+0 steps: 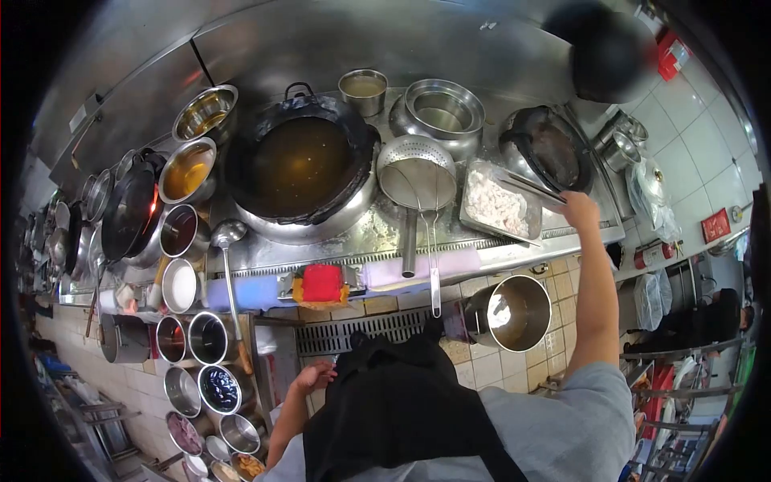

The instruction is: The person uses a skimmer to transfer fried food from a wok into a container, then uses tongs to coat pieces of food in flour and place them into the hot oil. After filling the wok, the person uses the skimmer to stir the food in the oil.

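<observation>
My right hand (578, 210) is closed around a pair of long chopsticks (526, 185). Their far ends reach over a rectangular metal tray (514, 231) heaped with pale, whitish raw-looking pieces (490, 199). Down beside my black apron, my left hand (315, 376) hangs with loosely bent fingers and nothing in it. Left of the tray, a perforated strainer (416, 151) and a wire-handled mesh skimmer (418, 186) lie overlapped, handles toward me. A large black wok (301, 165) of brownish oil sits on the stove farther left.
Behind the strainer stand metal pots (446, 108). Another dark wok (554, 149) is at the right. A ladle (229, 233) lies by several bowls of sauces and seasonings (179, 285) on the left. A deep pot (514, 313) stands below the counter edge, near a red cloth (323, 283).
</observation>
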### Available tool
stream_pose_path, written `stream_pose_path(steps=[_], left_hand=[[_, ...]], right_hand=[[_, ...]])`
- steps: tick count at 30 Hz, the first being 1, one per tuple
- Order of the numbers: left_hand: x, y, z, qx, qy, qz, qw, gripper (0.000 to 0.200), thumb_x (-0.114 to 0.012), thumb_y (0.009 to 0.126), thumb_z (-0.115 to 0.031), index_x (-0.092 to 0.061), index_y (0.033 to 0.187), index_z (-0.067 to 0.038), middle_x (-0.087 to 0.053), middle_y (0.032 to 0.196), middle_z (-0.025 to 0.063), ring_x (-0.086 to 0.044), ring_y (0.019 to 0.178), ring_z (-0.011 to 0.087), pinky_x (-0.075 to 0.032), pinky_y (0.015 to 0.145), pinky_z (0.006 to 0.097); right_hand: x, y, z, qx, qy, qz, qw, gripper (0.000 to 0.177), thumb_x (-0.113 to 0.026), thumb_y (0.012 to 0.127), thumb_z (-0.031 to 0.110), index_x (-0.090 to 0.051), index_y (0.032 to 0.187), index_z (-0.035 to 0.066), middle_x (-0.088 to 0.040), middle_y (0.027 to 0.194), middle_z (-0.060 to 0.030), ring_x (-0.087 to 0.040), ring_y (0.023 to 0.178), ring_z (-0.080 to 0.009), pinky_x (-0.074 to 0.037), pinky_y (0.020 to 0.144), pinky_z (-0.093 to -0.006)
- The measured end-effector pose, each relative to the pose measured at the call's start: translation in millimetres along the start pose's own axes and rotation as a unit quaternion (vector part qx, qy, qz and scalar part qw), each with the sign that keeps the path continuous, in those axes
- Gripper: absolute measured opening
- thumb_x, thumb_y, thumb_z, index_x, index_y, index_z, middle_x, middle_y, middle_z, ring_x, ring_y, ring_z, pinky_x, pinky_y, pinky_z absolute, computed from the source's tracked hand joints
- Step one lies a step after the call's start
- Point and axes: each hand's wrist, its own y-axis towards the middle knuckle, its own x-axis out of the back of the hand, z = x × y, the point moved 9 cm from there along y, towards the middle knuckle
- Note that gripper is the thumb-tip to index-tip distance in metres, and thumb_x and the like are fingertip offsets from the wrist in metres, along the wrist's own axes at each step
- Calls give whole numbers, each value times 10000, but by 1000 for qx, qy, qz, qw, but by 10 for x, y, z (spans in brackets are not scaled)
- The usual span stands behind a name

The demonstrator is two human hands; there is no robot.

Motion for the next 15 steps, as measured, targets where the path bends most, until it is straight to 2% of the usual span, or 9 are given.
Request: stream_pose_path(steps=[2,4,8,10,11,13,14,15], left_hand=[[121,9,124,-21,-12,11,1000,262,-530,828,-306,-557,1035,-148,-614,930,29,-559,773,135,-431,692,299],[231,24,265,14,7,-22,1000,269,-532,826,-308,-556,1038,-143,-609,925,35,-558,787,153,-421,696,300],[123,-336,98,22,81,-62,994,284,-526,828,-299,-550,1060,-136,-604,916,35,-553,804,162,-411,691,299],[-40,-541,-197,-203,154,-10,967,289,-516,834,-287,-543,1075,-130,-599,931,34,-555,813,171,-406,691,308],[33,-462,-208,-205,153,-14,967,289,-516,834,-287,-543,1075,-130,-599,931,34,-555,813,171,-406,691,308],[262,-64,9,-93,229,1,969,287,-504,840,-286,-536,1077,-126,-593,939,29,-555,813,178,-405,696,333],[281,-30,-8,-93,228,-3,969,287,-504,840,-286,-536,1077,-126,-593,939,29,-555,813,178,-405,696,333],[347,16,9,-61,153,-33,986,281,-509,842,-295,-538,1068,-130,-591,934,26,-555,809,177,-403,694,339]], right_hand=[[281,-155,-18,-16,7,0,1000,335,-657,730,314,-630,1023,155,-638,956,-108,-602,914,-286,-484,760,-397],[378,-221,-96,-37,11,3,999,346,-660,724,313,-625,1035,165,-638,963,-108,-600,926,-284,-484,767,-395],[134,-208,-164,-34,-28,25,999,377,-668,724,338,-621,1043,142,-633,987,-122,-597,939,-298,-483,783,-396],[72,-178,-84,-32,-46,40,998,386,-670,724,349,-622,1039,132,-630,996,-127,-595,944,-305,-481,792,-399],[24,-170,-6,-27,-47,62,997,389,-671,724,353,-622,1035,124,-625,1010,-132,-591,955,-308,-478,800,-405],[-158,-67,112,-3,-50,114,992,386,-664,731,359,-622,1019,105,-606,1054,-144,-574,994,-305,-471,819,-418],[-291,-4,170,0,-47,115,992,386,-664,731,359,-622,1019,105,-606,1054,-144,-574,994,-305,-471,819,-418],[-438,50,196,-13,-44,122,991,380,-660,736,356,-623,1016,103,-601,1065,-139,-569,1003,-304,-471,817,-416]])
